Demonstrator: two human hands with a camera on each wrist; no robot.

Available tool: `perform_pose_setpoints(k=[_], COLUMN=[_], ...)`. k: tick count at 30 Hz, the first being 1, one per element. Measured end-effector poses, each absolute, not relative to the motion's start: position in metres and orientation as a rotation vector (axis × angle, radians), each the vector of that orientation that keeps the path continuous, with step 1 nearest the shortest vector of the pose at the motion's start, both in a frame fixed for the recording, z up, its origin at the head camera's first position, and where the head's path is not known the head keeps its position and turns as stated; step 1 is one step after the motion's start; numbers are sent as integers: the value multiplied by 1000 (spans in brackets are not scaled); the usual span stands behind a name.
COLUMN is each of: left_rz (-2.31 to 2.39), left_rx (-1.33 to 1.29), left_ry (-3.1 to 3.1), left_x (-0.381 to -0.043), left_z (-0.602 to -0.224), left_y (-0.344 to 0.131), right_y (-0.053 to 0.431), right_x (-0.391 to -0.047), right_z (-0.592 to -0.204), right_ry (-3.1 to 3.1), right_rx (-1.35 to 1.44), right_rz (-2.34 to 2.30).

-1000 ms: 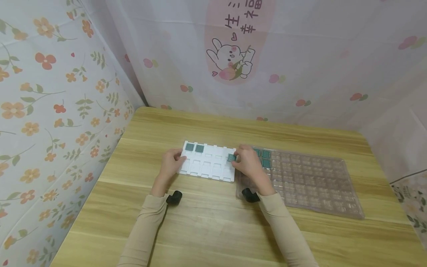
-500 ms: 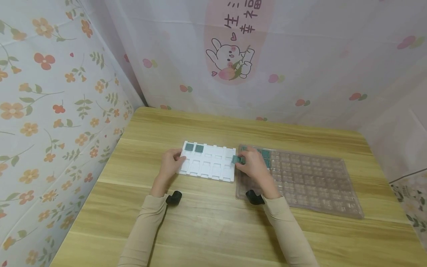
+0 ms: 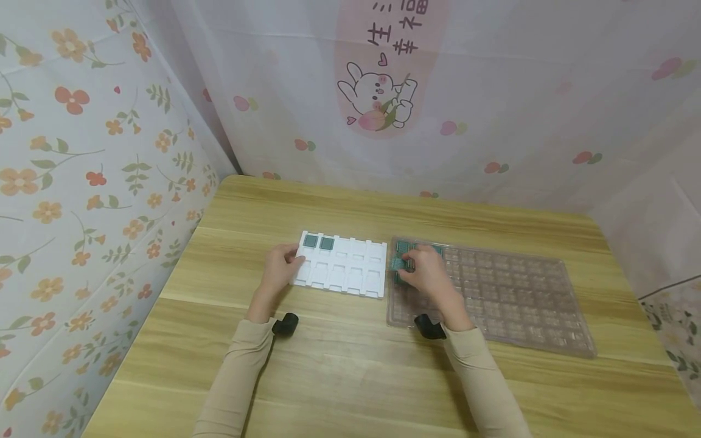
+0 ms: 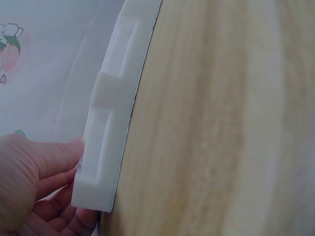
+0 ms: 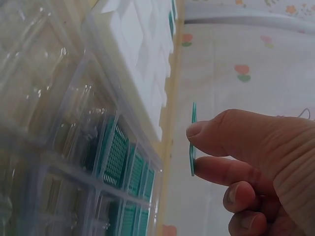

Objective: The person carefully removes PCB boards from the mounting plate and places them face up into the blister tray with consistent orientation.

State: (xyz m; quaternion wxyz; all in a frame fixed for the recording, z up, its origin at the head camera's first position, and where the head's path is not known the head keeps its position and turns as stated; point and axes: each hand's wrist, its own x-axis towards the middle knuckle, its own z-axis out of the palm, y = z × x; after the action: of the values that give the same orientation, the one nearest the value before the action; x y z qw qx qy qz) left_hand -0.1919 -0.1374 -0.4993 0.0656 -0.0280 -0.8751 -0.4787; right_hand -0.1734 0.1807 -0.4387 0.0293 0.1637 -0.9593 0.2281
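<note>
A white tray [image 3: 341, 286] with shallow pockets lies on the table, two green square chips [image 3: 327, 244] in its back left pockets. My left hand [image 3: 279, 266] grips its left end; the left wrist view shows the thumb and fingers at the tray's corner [image 4: 91, 191]. Above the left end of a clear plastic tray [image 3: 526, 298], my right hand [image 3: 428, 272] pinches a thin green chip [image 5: 193, 140] between thumb and finger. In the right wrist view this chip appears edge-on, apart from the trays. Several more green chips [image 5: 117, 155] sit in the clear tray, partly hidden by my hand.
The wooden table [image 3: 328, 377] runs up to a printed curtain [image 3: 482, 91] at the back and a floral one [image 3: 98, 182] at the left. A black camera mount [image 3: 286, 325] is on each wrist. The two trays lie side by side, close together.
My right hand has moved right with the chip, from over the white tray's right end to over the clear tray's left end. My left hand and both trays have stayed put.
</note>
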Motion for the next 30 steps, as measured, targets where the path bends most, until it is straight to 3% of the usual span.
perform_pose_setpoints(k=[30], left_rz=[-1442], left_rx=[-61], left_ry=[-2674], left_x=[-192], left_z=[-499], left_y=[-137], right_y=[213], right_x=[-161], right_z=[-452], right_ry=[-2990], right_rx=[480], right_rz=[604])
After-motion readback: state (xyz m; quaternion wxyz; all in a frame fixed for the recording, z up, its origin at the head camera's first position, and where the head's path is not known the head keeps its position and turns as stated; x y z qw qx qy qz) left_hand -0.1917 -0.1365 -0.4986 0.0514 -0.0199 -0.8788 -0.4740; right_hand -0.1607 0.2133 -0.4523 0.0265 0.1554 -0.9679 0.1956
